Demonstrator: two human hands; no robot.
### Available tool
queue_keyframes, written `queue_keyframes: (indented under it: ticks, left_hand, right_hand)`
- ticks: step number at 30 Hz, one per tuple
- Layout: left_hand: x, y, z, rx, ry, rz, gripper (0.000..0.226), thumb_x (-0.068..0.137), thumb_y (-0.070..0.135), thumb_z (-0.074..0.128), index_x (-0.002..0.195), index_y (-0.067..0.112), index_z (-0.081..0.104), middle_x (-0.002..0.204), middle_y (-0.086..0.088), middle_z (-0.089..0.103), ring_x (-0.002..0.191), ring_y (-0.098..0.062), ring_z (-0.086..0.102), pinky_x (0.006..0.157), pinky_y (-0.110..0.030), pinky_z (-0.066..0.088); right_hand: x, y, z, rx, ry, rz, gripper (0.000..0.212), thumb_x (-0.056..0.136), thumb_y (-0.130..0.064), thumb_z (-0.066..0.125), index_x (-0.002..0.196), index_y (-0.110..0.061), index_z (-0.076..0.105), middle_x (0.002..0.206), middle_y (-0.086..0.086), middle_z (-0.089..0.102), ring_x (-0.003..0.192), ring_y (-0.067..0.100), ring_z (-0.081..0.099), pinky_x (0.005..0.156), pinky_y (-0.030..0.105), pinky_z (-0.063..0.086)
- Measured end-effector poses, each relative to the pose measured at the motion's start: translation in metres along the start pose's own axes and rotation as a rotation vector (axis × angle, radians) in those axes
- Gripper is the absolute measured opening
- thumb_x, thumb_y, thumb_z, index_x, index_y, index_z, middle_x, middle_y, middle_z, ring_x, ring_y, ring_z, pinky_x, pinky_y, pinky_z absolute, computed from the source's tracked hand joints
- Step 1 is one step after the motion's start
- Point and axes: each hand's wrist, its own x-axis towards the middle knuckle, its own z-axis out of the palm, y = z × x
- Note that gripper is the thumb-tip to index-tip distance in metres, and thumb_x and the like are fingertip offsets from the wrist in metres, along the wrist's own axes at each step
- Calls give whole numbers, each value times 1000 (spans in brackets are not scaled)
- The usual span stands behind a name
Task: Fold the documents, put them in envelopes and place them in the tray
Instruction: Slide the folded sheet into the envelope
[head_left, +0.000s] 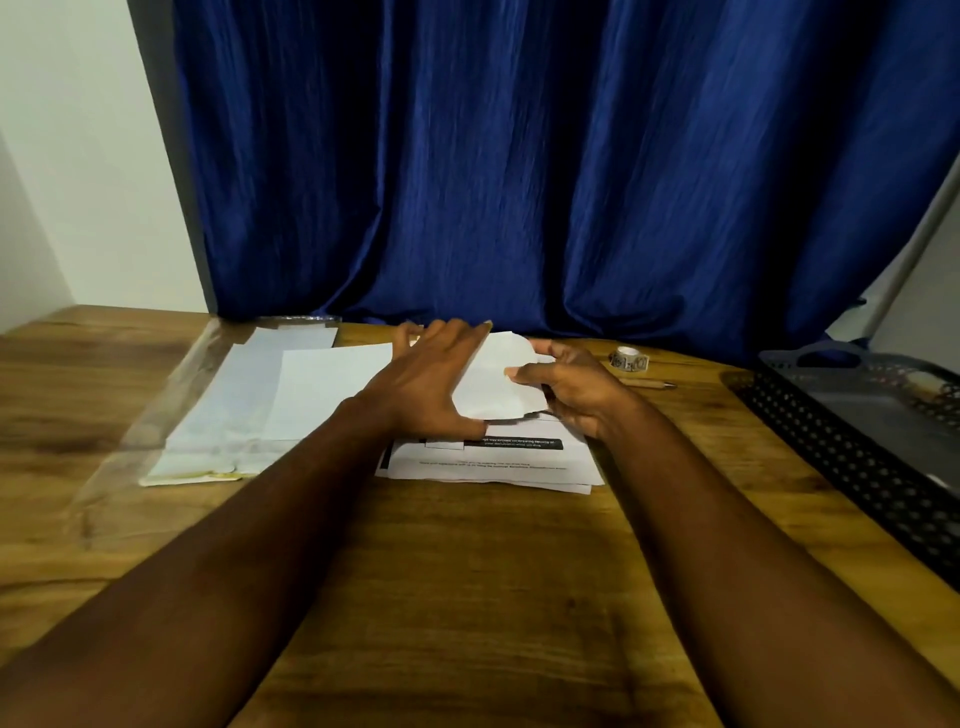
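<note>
A stack of printed documents (493, 462) lies at the table's middle. Above it is a white folded sheet (493, 384) with a curved upper edge. My left hand (431, 379) lies flat across its left part, fingers straight, thumb along its near edge. My right hand (566, 384) pinches its right edge between thumb and curled fingers. A pile of white envelopes (244, 410) rests to the left, partly in clear plastic wrap. The dark perforated tray (852, 452) stands at the right edge.
A roll of patterned tape (629, 358) and a pen (647, 383) lie between my right hand and the tray. A blue curtain (519, 156) hangs behind the wooden table (493, 597). A white wall borders the left side.
</note>
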Motion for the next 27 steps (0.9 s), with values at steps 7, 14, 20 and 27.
queue_keyframes:
  ticks: [7, 14, 20, 27]
  left_hand:
    - [-2, 0, -13, -77, 45, -2, 81, 87, 51, 67, 157, 22, 38, 158, -3, 43, 139, -24, 43, 117, -45, 32]
    - [-6, 6, -10, -144, 33, -47, 16, 92, 27, 62, 102, 23, 74, 103, 2, 74, 92, -15, 62, 78, -37, 58]
    - [-13, 0, 6, -154, -77, -160, 54, 99, 46, 61, 147, 24, 50, 151, -3, 54, 134, -25, 51, 107, -43, 48]
    - [-11, -1, 8, -103, -67, -156, 52, 101, 52, 58, 143, 22, 57, 146, -4, 59, 131, -24, 53, 106, -42, 48]
  right_hand:
    - [-3, -3, 0, -43, 148, -77, 24, 102, -21, 69, 125, -13, 62, 103, 13, 75, 83, 28, 73, 62, 31, 55]
    - [-9, 4, 5, -130, 88, -52, 30, 101, -13, 70, 128, -15, 56, 104, 18, 80, 84, 28, 75, 64, 29, 51]
    - [-1, 14, 10, -219, 218, -158, 16, 95, -1, 70, 107, -11, 64, 92, 20, 74, 68, 26, 66, 53, 28, 52]
    - [8, 31, 16, -913, 311, -303, 32, 90, -47, 76, 112, -27, 65, 99, -7, 73, 93, 16, 67, 83, 32, 54]
